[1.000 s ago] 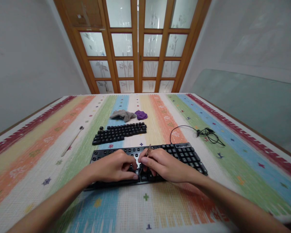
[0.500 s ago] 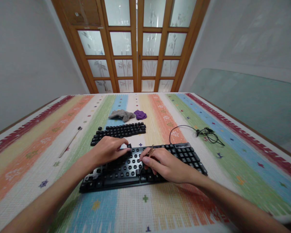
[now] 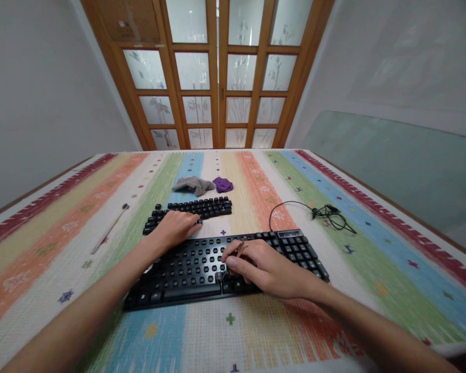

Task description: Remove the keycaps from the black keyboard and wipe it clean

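A black keyboard (image 3: pixel 190 267) lies in front of me, most of its main block stripped to bare key stems, with keys remaining on the right and along the bottom row. My left hand (image 3: pixel 177 228) is beyond its top edge, finger and thumb pinched on a small black keycap (image 3: pixel 199 221) beside the grouped loose keycaps (image 3: pixel 213 207). My right hand (image 3: pixel 256 261) is closed around a thin brown tool (image 3: pixel 241 248), whose exact kind is mostly hidden by the fingers. Under those fingertips, a keycap (image 3: pixel 219 276) sits near the bottom row.
A grey cloth (image 3: pixel 193 184) and a purple cloth (image 3: pixel 222 184) lie crumpled behind the keycaps. To the left rests a slim brush (image 3: pixel 111 228). The keyboard's black cable (image 3: pixel 330 213) is bunched at the right. A striped cloth (image 3: pixel 233 342) covers the table.
My left hand has moved from the keyboard's upper edge, away from me and left, to the loose keycaps with a keycap in its fingers. My right hand has barely moved.
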Available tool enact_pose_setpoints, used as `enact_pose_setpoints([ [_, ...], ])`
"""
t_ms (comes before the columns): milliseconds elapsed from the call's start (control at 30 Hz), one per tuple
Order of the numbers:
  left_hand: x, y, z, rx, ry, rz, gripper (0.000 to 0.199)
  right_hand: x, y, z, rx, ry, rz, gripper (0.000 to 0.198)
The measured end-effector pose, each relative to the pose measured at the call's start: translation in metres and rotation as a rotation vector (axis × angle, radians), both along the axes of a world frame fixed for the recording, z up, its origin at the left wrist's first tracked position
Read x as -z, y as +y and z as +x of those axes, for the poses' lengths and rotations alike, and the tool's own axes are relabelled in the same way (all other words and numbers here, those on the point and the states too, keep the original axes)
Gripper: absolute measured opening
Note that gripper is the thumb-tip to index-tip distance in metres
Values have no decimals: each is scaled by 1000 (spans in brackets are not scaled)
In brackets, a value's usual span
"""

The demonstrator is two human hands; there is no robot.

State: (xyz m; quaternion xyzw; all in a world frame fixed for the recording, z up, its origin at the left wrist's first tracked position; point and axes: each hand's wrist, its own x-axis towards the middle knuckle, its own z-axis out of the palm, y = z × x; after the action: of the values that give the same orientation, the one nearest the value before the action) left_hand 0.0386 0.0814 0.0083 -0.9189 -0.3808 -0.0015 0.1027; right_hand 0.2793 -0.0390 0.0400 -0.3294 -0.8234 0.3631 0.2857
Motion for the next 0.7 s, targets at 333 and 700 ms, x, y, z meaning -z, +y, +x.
enact_pose_setpoints([
  [333, 1, 1, -3, -25, 15, -27, 32, -1, 0, 0, -10, 1, -11, 30],
  [700, 3, 1, -4, -46, 1, 23, 28, -1, 0, -1, -2, -1, 7, 32],
])
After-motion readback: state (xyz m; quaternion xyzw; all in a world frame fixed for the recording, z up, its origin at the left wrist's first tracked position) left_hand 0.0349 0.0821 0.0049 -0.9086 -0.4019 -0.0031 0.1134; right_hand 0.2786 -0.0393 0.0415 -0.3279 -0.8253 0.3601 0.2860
